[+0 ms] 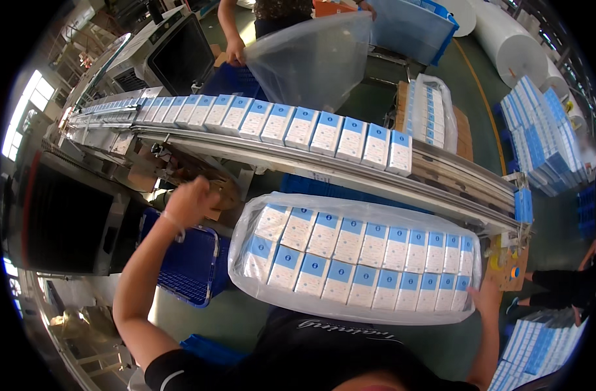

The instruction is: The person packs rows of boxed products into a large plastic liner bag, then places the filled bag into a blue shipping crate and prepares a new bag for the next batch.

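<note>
Hands, two, bare. Left hand (192,201), at nine o'clock: fingers curled, blurred, clear of the load; whether it held anything could not be told. Right hand (486,298), at four o'clock: against the bag's three o'clock end; whether it pinched the film or merely touched it could not be told. Clear plastic bag (350,311), one, just off centre toward five o'clock, lengthwise between the hands, packed with two rows of blue-and-white cartons (338,277). Hazards, as judged: with the left hand away, a push from the right alone could have slewed the bag or skewed the rows; carton corners could have split thin film under strain. Left arm: raised from seven o'clock, elbow bent outward, wristband (175,225) worn. Right arm: upright from five o'clock, hand low beside the bag. Beyond: blue plastic basket (187,283), at eight o'clock; conveyor (458,174), running from ten to three o'clock, bearing a single file of upright cartons (298,127); co-worker's hand (236,52), at eleven, by a large plastic sheet or bag (311,62); stacked cartons (539,137), between two and three; white rolls (516,55), at two.
</note>
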A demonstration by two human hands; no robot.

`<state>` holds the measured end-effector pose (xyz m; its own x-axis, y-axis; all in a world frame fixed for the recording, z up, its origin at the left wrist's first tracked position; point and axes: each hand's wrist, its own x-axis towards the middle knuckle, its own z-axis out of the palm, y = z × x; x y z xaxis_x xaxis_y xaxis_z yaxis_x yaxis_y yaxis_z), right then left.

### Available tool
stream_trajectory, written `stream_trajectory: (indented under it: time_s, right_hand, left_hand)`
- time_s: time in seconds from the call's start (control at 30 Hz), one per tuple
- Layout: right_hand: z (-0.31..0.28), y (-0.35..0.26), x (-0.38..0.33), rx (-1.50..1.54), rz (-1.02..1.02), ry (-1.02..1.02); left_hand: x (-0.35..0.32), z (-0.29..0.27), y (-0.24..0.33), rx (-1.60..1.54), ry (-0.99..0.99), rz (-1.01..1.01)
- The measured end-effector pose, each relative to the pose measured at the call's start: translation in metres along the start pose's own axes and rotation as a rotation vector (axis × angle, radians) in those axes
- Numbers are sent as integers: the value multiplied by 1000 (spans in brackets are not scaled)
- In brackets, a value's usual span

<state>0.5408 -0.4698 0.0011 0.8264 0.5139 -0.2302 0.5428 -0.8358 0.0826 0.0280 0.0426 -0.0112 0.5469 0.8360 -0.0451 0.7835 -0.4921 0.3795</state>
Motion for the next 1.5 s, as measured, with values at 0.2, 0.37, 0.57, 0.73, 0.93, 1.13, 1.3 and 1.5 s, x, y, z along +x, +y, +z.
stream_trajectory:
  time_s: [0.2,0.37,0.57,0.73,0.93,1.13,1.3,1.5]
  right_hand:
    - [20,-233,126,591,-474,411]
    - [60,-281,226,513,-217,384]
    - [63,-282,221,545,-281,186]
    - [49,-267,235,685,-217,215]
    - [39,-234,238,652,-227,196]
    - [33,-192,259,498,-246,175]
    - [13,-166,276,402,-119,-127]
    - [29,-163,307,189,32,-212]
  left_hand:
    - [185,31,-46,545,241,154]
    - [209,86,-43,449,44,62]
    - [224,46,-65,12,409,96]
    - [223,59,-73,446,356,-340]
    - [257,65,-60,221,33,-393]
    - [266,81,-40,43,-18,-193]
    - [224,106,35,32,-25,72]
    - [239,123,118,487,-330,-322]
